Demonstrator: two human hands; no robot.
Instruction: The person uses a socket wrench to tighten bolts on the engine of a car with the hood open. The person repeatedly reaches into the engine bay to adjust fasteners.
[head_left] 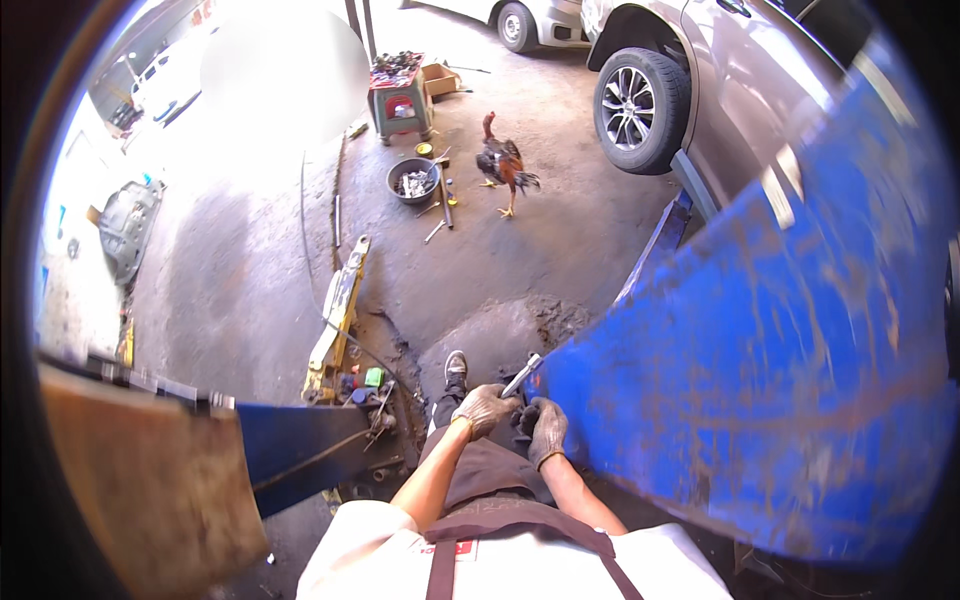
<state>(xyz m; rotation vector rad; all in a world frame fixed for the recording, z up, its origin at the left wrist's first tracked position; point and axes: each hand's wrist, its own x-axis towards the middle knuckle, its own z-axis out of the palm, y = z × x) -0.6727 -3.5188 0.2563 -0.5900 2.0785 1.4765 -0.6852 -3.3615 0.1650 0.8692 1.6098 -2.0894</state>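
Observation:
My left hand (485, 410), in a grimy grey work glove, is closed around a silver wrench-like hand tool (521, 374). The tool's wider end points up and away, near the edge of a large scuffed blue metal panel (740, 360). Just right of it, my right hand (547, 431), gloved the same way, has its fingers curled in beside the panel's lower left edge. Something dark lies at those fingertips; I cannot make out whether it is an object or the glove. Both hands are close together in front of my dark apron (490, 470).
Left of my foot, a yellow metal arm (337, 320) lies among small parts. Farther off are a black basin (413, 182) of metal pieces, loose tools, a stool (398, 105) and a standing chicken (505, 160). A car wheel (640, 110) is at upper right; a blue beam (310, 445) is left.

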